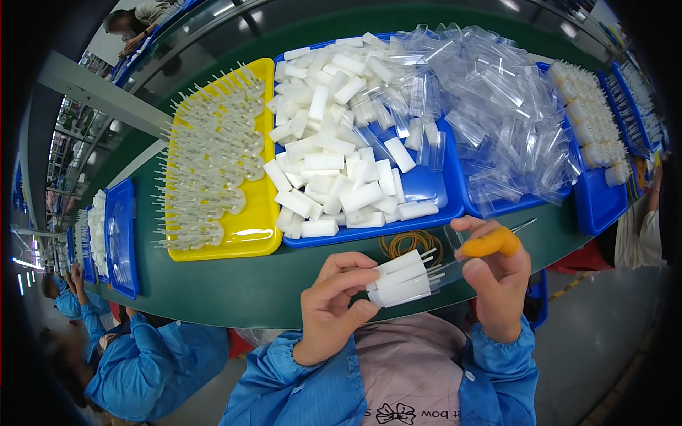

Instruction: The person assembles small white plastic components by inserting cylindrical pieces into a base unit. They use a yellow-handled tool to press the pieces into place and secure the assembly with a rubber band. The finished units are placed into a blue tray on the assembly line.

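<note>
My left hand is closed around a round assembly of white blocks, held tilted above the table's front edge. Thin pale rods stick out of its right side. A yellow-orange finger cover sits on a finger of my right hand. Thumb and fingers of that hand pinch a thin clear plastic piece, just right of the rods. How far the clear plastic reaches along the assembly is hard to make out. From behind the right hand pokes a slim pointed metal tip.
Rubber bands lie behind the assembly. A yellow tray carries rodded pieces; blue trays hold white blocks and clear plastic pieces. At right, another blue tray holds white assemblies. A co-worker in blue sits at left.
</note>
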A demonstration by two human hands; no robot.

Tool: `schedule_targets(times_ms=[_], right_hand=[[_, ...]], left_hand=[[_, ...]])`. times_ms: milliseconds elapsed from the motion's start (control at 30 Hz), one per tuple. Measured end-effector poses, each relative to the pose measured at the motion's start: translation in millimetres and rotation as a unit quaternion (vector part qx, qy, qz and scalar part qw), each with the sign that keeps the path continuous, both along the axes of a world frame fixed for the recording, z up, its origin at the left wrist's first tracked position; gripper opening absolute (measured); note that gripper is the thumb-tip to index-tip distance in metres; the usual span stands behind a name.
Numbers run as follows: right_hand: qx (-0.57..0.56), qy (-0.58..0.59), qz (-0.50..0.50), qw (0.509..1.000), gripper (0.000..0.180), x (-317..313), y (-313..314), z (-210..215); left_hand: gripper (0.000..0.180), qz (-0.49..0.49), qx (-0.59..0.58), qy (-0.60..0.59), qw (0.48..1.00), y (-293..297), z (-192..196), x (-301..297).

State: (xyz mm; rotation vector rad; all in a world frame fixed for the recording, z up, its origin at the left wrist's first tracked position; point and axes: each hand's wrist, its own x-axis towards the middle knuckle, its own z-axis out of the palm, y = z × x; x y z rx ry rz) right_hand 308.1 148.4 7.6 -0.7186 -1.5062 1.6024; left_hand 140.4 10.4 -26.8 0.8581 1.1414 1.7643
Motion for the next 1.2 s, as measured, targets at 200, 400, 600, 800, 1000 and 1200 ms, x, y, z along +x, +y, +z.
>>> schedule_targets(times_ms=[200, 400, 600, 800, 1000, 1200], right_hand=[[0.096, -0.018, -0.017, 0.995, 0.016, -4.0, -12.1, -1.0], [0.111, -0.015, 0.003, 0.994, 0.017, -5.8, -21.9, 0.0], [0.108, -0.022, 0.005, 0.994, 0.015, -7.7, -27.4, -1.6], [0.108, -0.035, 0.019, 0.993, 0.019, -5.7, -18.6, 0.9], [0.336, -0.324, -0.084, 0.881, 0.025, 10.2, 2.1, 5.5], [0.411, -0.474, -0.081, 0.775, 0.038, 1.5, 0.3, -15.6]], left_hand=[[0.044, -0.025, -0.016, -0.097, 0.995, 0.5, 7.2, 1.5], [0.041, -0.038, 0.004, -0.083, 0.996, -2.9, 11.6, 5.3], [0.040, -0.039, 0.007, -0.088, 0.995, -4.2, 10.4, 8.4], [0.039, -0.019, 0.002, -0.081, 0.997, -1.0, 8.1, 6.9], [0.037, 0.031, -0.011, -0.088, 0.996, -4.3, 6.3, -4.0], [0.039, 0.034, -0.018, -0.090, 0.995, -7.2, 2.3, -7.1]])
